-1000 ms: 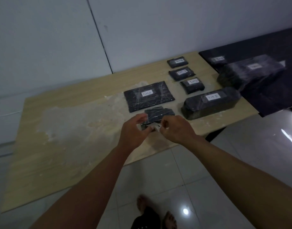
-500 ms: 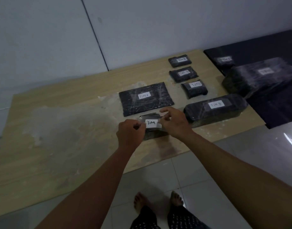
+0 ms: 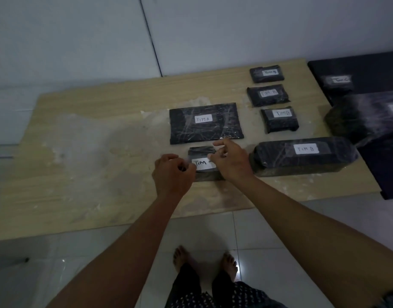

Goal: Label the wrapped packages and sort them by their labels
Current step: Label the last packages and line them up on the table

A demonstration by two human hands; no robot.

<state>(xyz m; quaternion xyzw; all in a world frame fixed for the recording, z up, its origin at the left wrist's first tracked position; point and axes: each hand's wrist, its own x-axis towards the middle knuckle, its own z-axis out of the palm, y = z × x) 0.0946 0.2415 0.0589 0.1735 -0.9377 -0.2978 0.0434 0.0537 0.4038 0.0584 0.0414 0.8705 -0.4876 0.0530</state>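
A small black wrapped package (image 3: 202, 152) lies near the front edge of the wooden table (image 3: 91, 174). A white label (image 3: 203, 164) reading "TIM" lies across its top. My left hand (image 3: 172, 174) pinches the label's left end, fingers curled. My right hand (image 3: 231, 160) pinches the label's right end and hides that end. Behind it lies a flat black package marked "TIM A" (image 3: 205, 123). To the right is a long package marked "TIM B" (image 3: 304, 155), with three small "TIM B" packages (image 3: 279, 120) (image 3: 267, 94) (image 3: 266, 73) behind it.
A black table (image 3: 368, 70) adjoins at the right and carries a small labelled package (image 3: 337, 82) and a bulky wrapped one (image 3: 366, 116). Pale smears mark the wooden top's left part. White walls stand behind; tiled floor and my bare feet are below.
The label has gone down from just above the table's front edge onto the small package. Both hands moved forward with it and now hold its ends on the package top.
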